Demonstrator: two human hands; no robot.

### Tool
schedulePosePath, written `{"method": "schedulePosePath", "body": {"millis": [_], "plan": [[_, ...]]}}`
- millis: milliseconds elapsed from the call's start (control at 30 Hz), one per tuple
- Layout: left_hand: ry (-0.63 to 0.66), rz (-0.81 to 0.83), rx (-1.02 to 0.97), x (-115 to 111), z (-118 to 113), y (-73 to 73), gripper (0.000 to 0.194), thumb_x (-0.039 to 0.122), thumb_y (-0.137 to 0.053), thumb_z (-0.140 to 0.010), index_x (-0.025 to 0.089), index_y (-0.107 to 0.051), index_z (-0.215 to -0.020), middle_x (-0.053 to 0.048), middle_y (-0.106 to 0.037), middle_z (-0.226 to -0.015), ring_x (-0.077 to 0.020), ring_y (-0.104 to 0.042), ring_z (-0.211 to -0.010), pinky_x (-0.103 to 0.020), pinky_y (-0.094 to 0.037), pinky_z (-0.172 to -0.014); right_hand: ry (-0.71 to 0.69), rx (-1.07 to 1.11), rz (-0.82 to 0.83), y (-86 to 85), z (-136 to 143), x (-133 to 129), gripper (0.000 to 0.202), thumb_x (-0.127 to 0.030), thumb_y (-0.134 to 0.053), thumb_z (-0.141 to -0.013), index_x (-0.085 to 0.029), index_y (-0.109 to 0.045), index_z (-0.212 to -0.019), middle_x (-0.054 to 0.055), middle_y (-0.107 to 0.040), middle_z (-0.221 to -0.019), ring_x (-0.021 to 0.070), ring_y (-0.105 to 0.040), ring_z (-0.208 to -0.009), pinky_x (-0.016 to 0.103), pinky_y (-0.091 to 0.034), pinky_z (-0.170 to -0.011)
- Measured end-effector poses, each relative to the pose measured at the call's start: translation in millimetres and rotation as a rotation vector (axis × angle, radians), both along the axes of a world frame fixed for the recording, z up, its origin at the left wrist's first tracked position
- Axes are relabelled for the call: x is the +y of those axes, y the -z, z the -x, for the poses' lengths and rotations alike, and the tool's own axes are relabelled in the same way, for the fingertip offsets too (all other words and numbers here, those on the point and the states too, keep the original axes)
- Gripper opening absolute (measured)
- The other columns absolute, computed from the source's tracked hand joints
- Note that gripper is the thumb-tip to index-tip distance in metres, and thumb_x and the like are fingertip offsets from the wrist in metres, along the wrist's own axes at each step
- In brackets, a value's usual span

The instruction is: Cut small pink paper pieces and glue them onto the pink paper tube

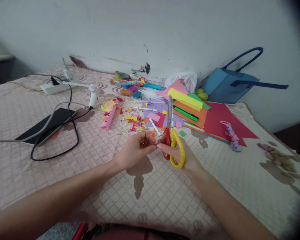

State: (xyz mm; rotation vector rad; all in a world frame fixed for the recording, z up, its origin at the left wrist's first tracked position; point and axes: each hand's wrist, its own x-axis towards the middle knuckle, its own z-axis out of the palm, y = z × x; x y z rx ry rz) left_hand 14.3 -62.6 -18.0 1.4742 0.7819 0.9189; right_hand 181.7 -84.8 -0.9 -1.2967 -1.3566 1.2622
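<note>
My right hand (182, 151) has the scissors (173, 143) hooked on it, with one red and one yellow handle loop and the blades pointing up and away. Its thumb and fingertips meet those of my left hand (137, 148) just above the tablecloth. The left fingers are pinched together at something tiny, which is too small to name. Beyond the fingertips lie a white marker (155, 127), a small green paper piece (182, 133) and a heap of red, yellow and orange paper scraps (135, 124).
Coloured paper sheets (222, 120), a green cutter (186, 113) and a blue bag (222, 85) are on the right. A pink paper roll (110, 116), a white glue gun (92, 96), a dark tablet-like slab (48, 125) and looping cables are on the left.
</note>
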Motion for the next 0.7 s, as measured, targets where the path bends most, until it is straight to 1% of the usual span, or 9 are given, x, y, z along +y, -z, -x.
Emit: {"method": "schedulePosePath", "body": {"millis": [367, 700], "plan": [[-0.013, -0.042, 0.032, 0.1, -1.0, -2.5, 0.011, 0.019, -0.06, -0.075, 0.015, -0.054, -0.083, -0.003, -0.062, -0.081, -0.0125, -0.059, -0.074, -0.028, -0.048, -0.069, -0.011, -0.004, 0.002, -3.6, 0.1, -1.0, 0.02, -0.029, -0.067, -0.069, -0.02, -0.05, -0.076, -0.005, -0.051, -0.065, 0.0059, -0.042, -0.046, 0.018, -0.035, -0.037], [-0.007, -0.042, 0.024, 0.2, -0.9, -1.0, 0.011, 0.019, -0.06, -0.075, 0.015, -0.054, -0.083, -0.003, -0.062, -0.08, -0.0121, -0.059, -0.073, -0.027, -0.048, -0.068, -0.014, -0.006, 0.003, -3.1, -0.1, -0.4, 0.02, -0.03, -0.066, -0.07, -0.02, -0.051, -0.076, -0.006, -0.05, -0.062, 0.0058, -0.041, -0.043, 0.018, -0.035, -0.036]]}}
